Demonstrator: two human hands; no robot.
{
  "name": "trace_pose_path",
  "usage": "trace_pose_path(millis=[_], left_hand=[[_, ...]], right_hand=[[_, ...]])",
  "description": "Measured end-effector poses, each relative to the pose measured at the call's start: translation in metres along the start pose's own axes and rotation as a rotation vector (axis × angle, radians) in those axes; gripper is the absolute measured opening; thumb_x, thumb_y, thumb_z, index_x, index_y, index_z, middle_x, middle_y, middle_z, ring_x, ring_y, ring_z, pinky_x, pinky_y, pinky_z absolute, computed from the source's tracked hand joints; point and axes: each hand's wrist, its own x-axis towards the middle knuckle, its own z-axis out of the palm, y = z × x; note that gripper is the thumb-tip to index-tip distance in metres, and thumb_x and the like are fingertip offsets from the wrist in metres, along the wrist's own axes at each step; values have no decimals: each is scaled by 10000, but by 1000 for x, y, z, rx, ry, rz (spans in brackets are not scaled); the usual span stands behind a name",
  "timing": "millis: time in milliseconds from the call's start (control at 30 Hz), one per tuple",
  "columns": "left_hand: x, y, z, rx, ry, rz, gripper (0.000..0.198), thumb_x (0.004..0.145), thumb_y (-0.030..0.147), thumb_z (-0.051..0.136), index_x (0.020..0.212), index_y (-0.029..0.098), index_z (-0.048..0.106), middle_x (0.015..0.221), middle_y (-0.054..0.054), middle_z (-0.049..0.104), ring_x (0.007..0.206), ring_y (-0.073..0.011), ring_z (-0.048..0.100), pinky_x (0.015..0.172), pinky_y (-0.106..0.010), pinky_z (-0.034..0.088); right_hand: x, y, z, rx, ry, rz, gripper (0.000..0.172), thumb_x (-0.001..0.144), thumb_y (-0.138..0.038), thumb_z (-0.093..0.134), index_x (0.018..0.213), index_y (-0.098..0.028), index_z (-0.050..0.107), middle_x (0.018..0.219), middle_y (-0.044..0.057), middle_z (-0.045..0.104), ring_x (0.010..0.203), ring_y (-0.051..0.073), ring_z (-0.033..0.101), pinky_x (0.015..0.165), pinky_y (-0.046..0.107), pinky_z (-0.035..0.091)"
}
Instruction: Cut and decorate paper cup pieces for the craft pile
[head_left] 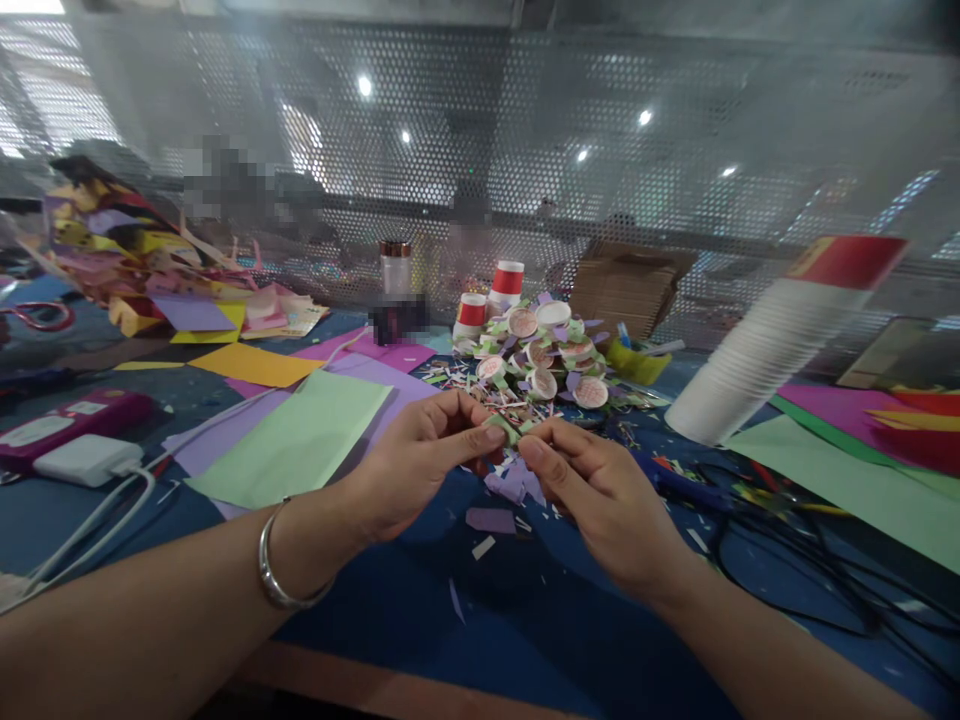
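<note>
Both hands meet over the middle of the table, pinching one small piece of light green paper [513, 430]. My left hand [431, 445], with a silver bangle on its wrist, grips it between thumb and fingers from the left. From the right, my right hand [600, 490] pinches the other side. Just below lie purple paper scraps [517, 482] and a flat purple piece [491, 520]. Behind the hands rises a heap of round white paper discs with green and purple paper bits [544, 355]. The fingers partly hide the green piece.
A leaning stack of paper cups [772, 345] stands at the right, near a black cable [787, 600]. Green sheets [300, 440], an orange sheet [255, 365], a white charger [88, 460] and a purple device [71, 425] lie left. Behind is a perforated metal screen [495, 130].
</note>
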Motion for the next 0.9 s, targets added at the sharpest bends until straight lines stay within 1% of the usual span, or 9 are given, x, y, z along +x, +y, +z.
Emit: trace_pose_path(millis=[133,233,400,500,600,667,700,767,900], left_hand=[[3,0,-1,-4,26,-24,229,806,238,776,753,156,569,693,13,622,686,-113,612,630,-237,484],[4,0,-1,9,28,-48,232,796,239,757,746,167,542,699,13,620,714,-136,644,631,-255,519],[4,-2,-2,229,-31,-64,157,770,195,689,746,173,535,660,-6,670,648,-127,647,624,-248,515],[3,-4,-3,303,-63,-59,156,735,204,695,752,183,542,638,13,655,613,-128,633,618,-265,522],[2,-5,-3,271,-119,-70,183,715,202,716,735,187,535,621,38,618,595,-117,613,604,-255,515],[2,-5,-3,240,-163,-91,187,723,201,726,718,181,540,604,40,608,580,-110,607,598,-248,513],[2,-4,-3,220,-178,-109,187,726,199,731,713,177,546,603,36,611,577,-111,613,597,-248,516],[2,-3,-4,165,-185,-147,179,725,191,742,717,169,564,623,21,632,593,-120,637,602,-249,525],[4,-2,-5,-18,-157,-233,101,731,202,719,755,151,636,709,-26,683,676,-143,675,644,-253,545]], right_hand=[[1,7,1,192,64,113,418,965,-564,585,743,-224,488,575,-92,305,462,70,207,402,238,162],[3,10,2,321,91,189,418,934,-589,624,778,-230,477,550,-115,256,445,62,160,394,224,131],[6,9,4,354,44,202,410,921,-597,637,816,-215,530,547,-118,266,460,59,158,405,211,128],[4,7,5,378,-3,204,368,893,-559,694,872,-207,587,558,-110,341,459,58,200,411,215,160],[4,7,6,411,-49,205,326,835,-476,782,930,-196,645,657,-69,521,510,67,376,467,213,290],[4,7,6,424,-59,207,314,809,-442,809,905,-184,658,725,-43,581,563,77,438,506,216,334],[4,7,6,426,-60,209,309,808,-437,809,889,-181,658,726,-41,582,559,76,431,501,217,327],[4,7,5,430,-58,215,299,817,-435,800,873,-182,652,679,-57,545,513,66,365,466,220,277],[3,6,4,470,-61,202,246,829,-377,802,890,-184,661,632,-85,487,474,48,259,432,220,213]])
